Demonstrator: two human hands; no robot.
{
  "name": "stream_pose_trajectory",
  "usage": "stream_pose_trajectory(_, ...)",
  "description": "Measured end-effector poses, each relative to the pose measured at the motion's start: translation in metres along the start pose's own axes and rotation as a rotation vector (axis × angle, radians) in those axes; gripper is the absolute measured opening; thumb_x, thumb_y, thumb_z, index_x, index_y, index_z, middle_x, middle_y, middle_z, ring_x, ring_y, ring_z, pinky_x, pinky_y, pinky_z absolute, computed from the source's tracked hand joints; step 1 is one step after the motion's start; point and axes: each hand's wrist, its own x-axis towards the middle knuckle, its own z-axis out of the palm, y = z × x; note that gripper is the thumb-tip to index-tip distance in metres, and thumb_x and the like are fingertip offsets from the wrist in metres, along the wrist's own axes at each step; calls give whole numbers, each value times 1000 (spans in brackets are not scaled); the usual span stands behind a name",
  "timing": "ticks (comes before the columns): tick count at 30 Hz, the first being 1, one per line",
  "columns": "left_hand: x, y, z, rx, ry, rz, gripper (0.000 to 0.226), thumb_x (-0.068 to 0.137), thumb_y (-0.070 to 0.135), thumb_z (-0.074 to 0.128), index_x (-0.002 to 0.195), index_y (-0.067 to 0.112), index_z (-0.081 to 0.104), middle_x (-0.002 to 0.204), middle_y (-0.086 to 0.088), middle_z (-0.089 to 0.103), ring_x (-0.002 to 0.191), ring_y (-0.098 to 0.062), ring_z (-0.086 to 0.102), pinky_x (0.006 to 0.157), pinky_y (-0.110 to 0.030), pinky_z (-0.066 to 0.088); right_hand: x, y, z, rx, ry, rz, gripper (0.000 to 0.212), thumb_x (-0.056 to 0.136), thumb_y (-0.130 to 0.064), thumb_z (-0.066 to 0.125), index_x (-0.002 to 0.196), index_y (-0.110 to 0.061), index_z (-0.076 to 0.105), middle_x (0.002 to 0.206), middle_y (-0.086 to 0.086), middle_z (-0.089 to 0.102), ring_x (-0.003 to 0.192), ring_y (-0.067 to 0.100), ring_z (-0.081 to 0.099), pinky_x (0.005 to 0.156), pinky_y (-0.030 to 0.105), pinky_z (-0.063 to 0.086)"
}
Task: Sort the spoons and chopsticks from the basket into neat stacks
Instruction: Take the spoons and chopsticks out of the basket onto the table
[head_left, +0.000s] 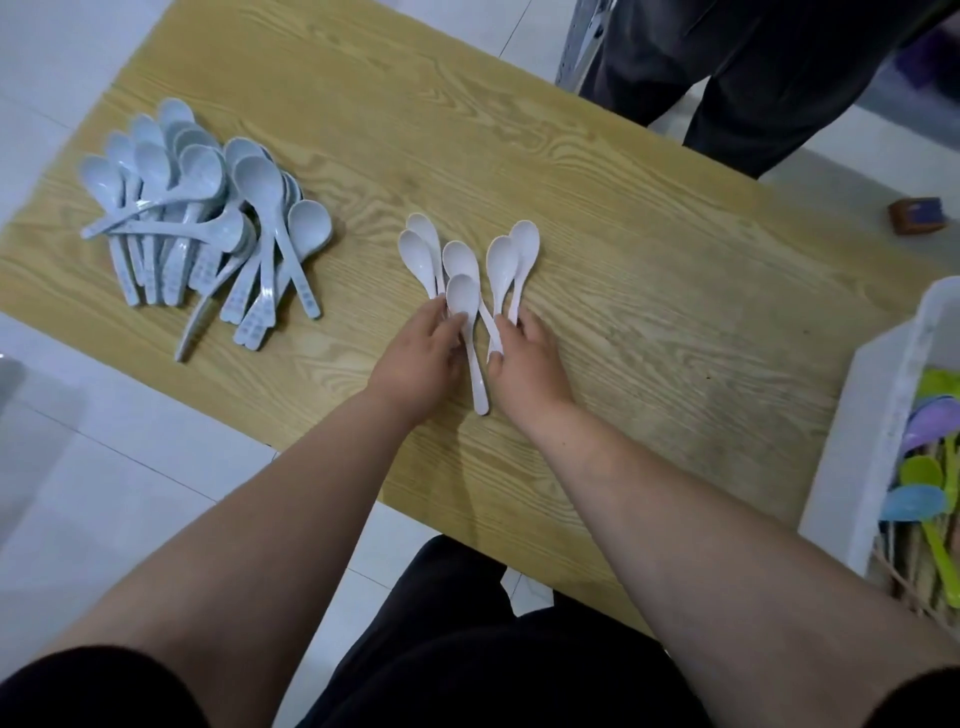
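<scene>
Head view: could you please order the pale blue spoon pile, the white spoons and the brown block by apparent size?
1. Pile of pale blue patterned plastic spoons: largest.
2. Group of white plastic spoons: clearly smaller.
3. Small brown block on the floor: smallest, but farther away, so true size is unsure.

Six white spoons (462, 296), many pale-blue spoons (197, 218), one basket (878, 395)

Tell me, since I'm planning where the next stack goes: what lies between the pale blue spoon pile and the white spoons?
Nothing: the head view shows only bare wooden table between the pale blue spoon pile and the white spoons.
</scene>
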Motion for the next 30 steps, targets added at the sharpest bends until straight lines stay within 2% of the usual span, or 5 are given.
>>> stream_pose_trajectory(4, 3, 0, -5, 75, -167, 40, 47, 89, 31, 42, 126, 8, 58, 145, -21, 44, 112, -36, 57, 88, -43, 53, -3, 2, -7, -113, -132, -74, 67, 103, -28, 44, 161, -15, 13, 168, 7, 5, 155, 26, -1, 124, 36, 2)
stream_pose_trajectory(12, -2, 30, -31, 285, -224, -27, 59, 91, 23, 58, 148, 14, 43, 135, -17, 54, 120, -42, 51, 99, -48, 43, -36, 27, -39, -173, -186, -170, 64, 98, -27, 47, 158, -17, 25, 161, 9, 30, 150, 28, 20, 122, 35, 16)
stream_pose_trajectory(16, -10, 73, -33, 281, -221, 59, 53, 89, 22, 59, 140, 12, 52, 117, -14, 62, 104, -41, 58, 82, -49, 51, -77, 69, -65, -176, -43, -228, 53, 93, -24, 54, 145, -15, 49, 145, 8, 50, 138, 29, 40, 115, 39, 34)
stream_pose_trajectory(24, -21, 230, 16, 161, -260, 369, 50, 94, 26, 56, 142, 14, 49, 134, -11, 56, 123, -34, 51, 98, -43, 45, -185, 189, -124, -150, 536, -270, 38, 83, -4, 64, 120, -5, 67, 119, 12, 64, 116, 28, 55, 108, 37, 39)
stream_pose_trajectory(30, -30, 343, 75, 167, -141, 708, 45, 81, 26, 48, 116, 4, 66, 104, -16, 66, 96, -37, 62, 87, -41, 50, -248, 299, -140, -106, 455, 19, 36, 92, -15, 57, 127, -8, 63, 120, 10, 62, 112, 30, 57, 95, 42, 49)
